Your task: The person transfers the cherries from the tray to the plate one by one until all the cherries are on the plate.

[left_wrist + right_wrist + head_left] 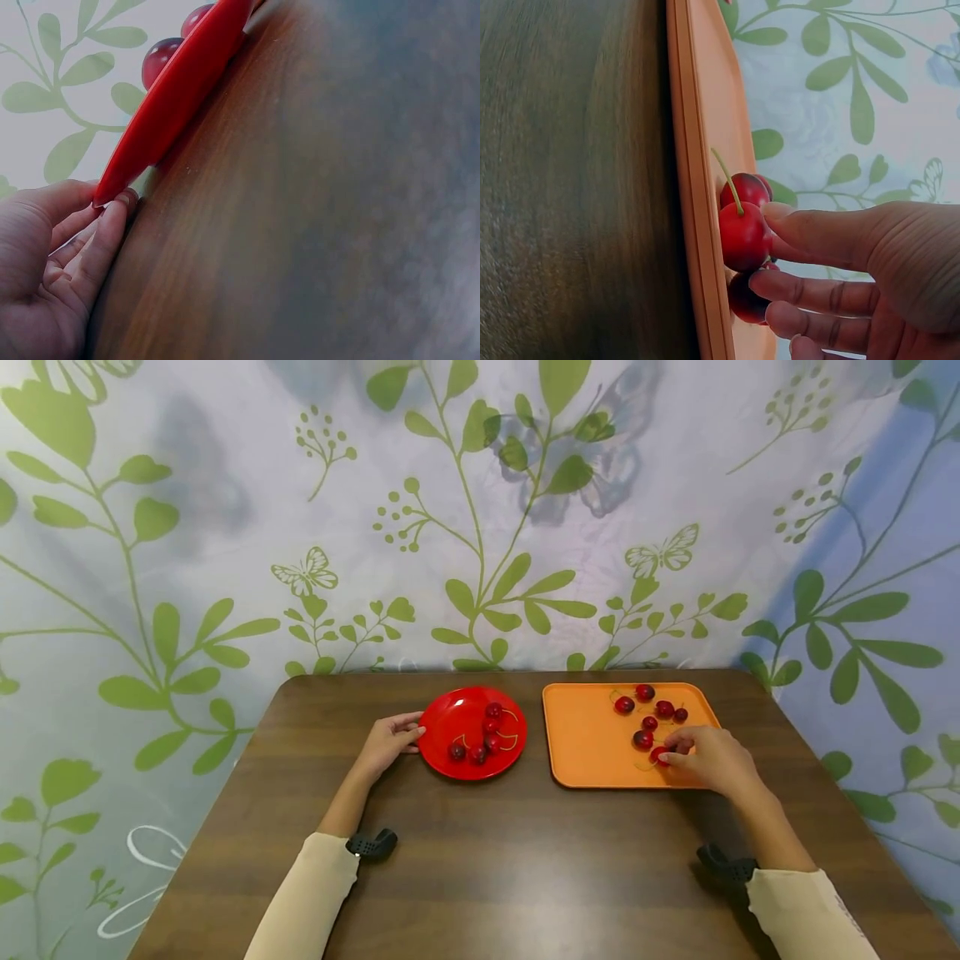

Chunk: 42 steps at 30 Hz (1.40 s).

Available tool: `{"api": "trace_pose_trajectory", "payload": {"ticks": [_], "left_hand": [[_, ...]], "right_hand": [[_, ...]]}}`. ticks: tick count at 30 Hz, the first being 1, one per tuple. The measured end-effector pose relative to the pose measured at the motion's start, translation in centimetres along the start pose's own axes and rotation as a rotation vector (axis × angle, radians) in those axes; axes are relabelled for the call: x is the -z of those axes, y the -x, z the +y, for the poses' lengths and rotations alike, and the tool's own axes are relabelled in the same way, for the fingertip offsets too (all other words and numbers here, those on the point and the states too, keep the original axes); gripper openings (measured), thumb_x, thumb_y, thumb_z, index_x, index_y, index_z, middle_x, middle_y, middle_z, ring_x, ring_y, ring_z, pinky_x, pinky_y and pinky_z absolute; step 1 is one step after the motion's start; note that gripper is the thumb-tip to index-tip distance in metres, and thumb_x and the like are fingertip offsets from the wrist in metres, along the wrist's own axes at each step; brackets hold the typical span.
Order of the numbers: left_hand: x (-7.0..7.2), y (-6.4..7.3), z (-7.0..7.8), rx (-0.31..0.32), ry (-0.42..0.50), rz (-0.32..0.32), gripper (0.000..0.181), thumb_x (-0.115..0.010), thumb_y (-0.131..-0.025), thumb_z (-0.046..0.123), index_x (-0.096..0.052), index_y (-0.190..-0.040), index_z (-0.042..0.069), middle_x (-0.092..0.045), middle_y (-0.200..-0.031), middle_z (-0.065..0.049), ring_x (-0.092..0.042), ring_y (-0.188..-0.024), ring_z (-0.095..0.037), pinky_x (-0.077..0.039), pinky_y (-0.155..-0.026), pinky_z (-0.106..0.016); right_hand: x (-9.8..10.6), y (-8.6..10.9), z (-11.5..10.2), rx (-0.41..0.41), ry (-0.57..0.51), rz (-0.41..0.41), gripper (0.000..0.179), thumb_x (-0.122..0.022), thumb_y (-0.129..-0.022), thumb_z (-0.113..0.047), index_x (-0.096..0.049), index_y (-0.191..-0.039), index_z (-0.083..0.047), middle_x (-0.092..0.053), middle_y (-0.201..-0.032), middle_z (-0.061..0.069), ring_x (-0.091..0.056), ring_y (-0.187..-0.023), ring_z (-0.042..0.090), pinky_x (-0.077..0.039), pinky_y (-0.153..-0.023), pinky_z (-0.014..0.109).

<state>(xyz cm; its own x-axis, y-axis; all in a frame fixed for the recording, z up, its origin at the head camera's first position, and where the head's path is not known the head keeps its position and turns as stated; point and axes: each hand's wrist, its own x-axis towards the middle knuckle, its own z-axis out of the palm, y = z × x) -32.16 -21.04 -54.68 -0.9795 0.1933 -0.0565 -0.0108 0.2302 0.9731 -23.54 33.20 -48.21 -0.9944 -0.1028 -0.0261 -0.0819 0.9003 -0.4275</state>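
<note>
My left hand (387, 743) pinches the left rim of a round red plate (442, 714), thumb above and fingers beneath, as the left wrist view shows. Several dark-red cherries (492, 742) with green stems lie on the plate's right and lower part. Over the right side of an orange tray (588, 735), my right hand (712, 757) has its thumb and fingertips around a bright red cherry (745, 236) with a green stem. Other cherries (643, 740) lie close by on the tray; some are partly hidden behind the held one in the right wrist view.
Plate and tray stand side by side near the back edge of a dark wooden table (480, 860). Behind it hangs a light cloth (337, 527) printed with green leaves and butterflies. Each wrist wears a black band (372, 845).
</note>
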Motion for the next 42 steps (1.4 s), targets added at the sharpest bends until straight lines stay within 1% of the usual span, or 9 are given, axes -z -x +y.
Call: {"api": "trace_pose_trajectory", "payload": {"ticks": [3, 10, 17, 23, 26, 31, 33, 37, 42], "left_hand": [[0.0, -0.1, -0.2, -0.007, -0.005, -0.008, 0.045, -0.069, -0.098, 0.014, -0.060, -0.139, 0.000, -0.071, -0.110, -0.017, -0.070, -0.082, -0.013, -0.063, -0.073, -0.029], [0.4, -1.1, -0.3, -0.024, 0.008, -0.010, 0.042, -0.070, -0.098, 0.012, -0.062, -0.137, 0.000, -0.070, -0.110, -0.018, -0.070, -0.083, -0.014, -0.063, -0.072, -0.029], [0.7, -0.7, -0.2, -0.002, 0.002, -0.010, 0.044, -0.071, -0.097, 0.013, -0.061, -0.138, 0.000, -0.070, -0.112, -0.020, -0.070, -0.083, -0.014, -0.063, -0.073, -0.030], [0.8, -0.8, -0.4, 0.000, 0.009, -0.027, 0.046, -0.070, -0.098, 0.012, -0.059, -0.140, -0.001, -0.070, -0.112, -0.020, -0.070, -0.082, -0.014, -0.063, -0.075, -0.034], [0.9, -0.9, 0.0, 0.003, 0.015, -0.044, 0.045, -0.069, -0.098, 0.009, -0.058, -0.140, -0.003, -0.070, -0.112, -0.021, -0.070, -0.083, -0.015, -0.063, -0.077, -0.036], [0.8, 0.1, 2.1, -0.003, 0.009, -0.054, 0.043, -0.067, -0.098, 0.005, -0.058, -0.138, -0.006, -0.070, -0.111, -0.022, -0.071, -0.083, -0.016, -0.063, -0.078, -0.039], [0.8, 0.5, 2.9, -0.018, 0.007, -0.052, 0.043, -0.067, -0.098, 0.004, -0.058, -0.138, -0.007, -0.070, -0.110, -0.023, -0.071, -0.083, -0.015, -0.063, -0.079, -0.040], [0.8, 0.7, 3.2, -0.022, 0.010, -0.045, 0.043, -0.066, -0.098, 0.004, -0.057, -0.138, -0.008, -0.069, -0.110, -0.024, -0.071, -0.084, -0.015, -0.063, -0.078, -0.040], [0.7, 0.6, 3.0, 0.008, 0.021, -0.049, 0.043, -0.068, -0.097, 0.005, -0.058, -0.138, -0.006, -0.070, -0.111, -0.022, -0.071, -0.083, -0.015, -0.063, -0.078, -0.039]], "right_hand": [[-0.2, 0.1, -0.1, -0.010, 0.004, -0.007, 0.028, -0.079, -0.089, -0.030, -0.076, -0.105, -0.007, -0.063, -0.081, 0.000, -0.054, -0.071, 0.020, -0.043, -0.054, 0.034], [-0.1, -0.3, -0.6, -0.015, 0.016, 0.000, 0.028, -0.080, -0.089, -0.028, -0.077, -0.106, -0.006, -0.063, -0.080, 0.000, -0.055, -0.071, 0.020, -0.044, -0.054, 0.033], [-0.5, -0.6, -1.0, -0.028, 0.000, -0.018, 0.026, -0.081, -0.088, -0.028, -0.077, -0.102, -0.006, -0.064, -0.078, 0.000, -0.055, -0.069, 0.019, -0.045, -0.053, 0.033], [-0.7, -0.4, -0.9, -0.023, 0.008, -0.033, 0.031, -0.082, -0.087, -0.028, -0.076, -0.105, -0.004, -0.066, -0.079, 0.000, -0.056, -0.069, 0.018, -0.047, -0.052, 0.034], [-0.6, -0.4, -0.9, -0.012, 0.015, -0.029, 0.031, -0.083, -0.086, -0.028, -0.076, -0.105, -0.004, -0.068, -0.081, -0.001, -0.058, -0.070, 0.017, -0.048, -0.053, 0.034], [-0.7, -0.5, -0.9, 0.019, 0.029, -0.013, 0.031, -0.083, -0.085, -0.027, -0.075, -0.105, -0.005, -0.067, -0.082, 0.000, -0.059, -0.072, 0.018, -0.049, -0.054, 0.035], [-0.7, -0.6, -1.0, 0.027, 0.036, -0.004, 0.031, -0.083, -0.084, -0.027, -0.075, -0.105, -0.005, -0.066, -0.082, 0.001, -0.059, -0.072, 0.019, -0.049, -0.055, 0.035], [-0.8, -0.7, -0.9, 0.037, 0.037, -0.003, 0.032, -0.084, -0.083, -0.027, -0.074, -0.103, -0.004, -0.065, -0.082, 0.003, -0.058, -0.073, 0.021, -0.050, -0.057, 0.036], [-1.1, -0.5, -0.7, 0.032, 0.036, -0.005, 0.034, -0.085, -0.083, -0.028, -0.075, -0.103, -0.003, -0.067, -0.083, 0.002, -0.059, -0.074, 0.020, -0.051, -0.058, 0.036]]}}
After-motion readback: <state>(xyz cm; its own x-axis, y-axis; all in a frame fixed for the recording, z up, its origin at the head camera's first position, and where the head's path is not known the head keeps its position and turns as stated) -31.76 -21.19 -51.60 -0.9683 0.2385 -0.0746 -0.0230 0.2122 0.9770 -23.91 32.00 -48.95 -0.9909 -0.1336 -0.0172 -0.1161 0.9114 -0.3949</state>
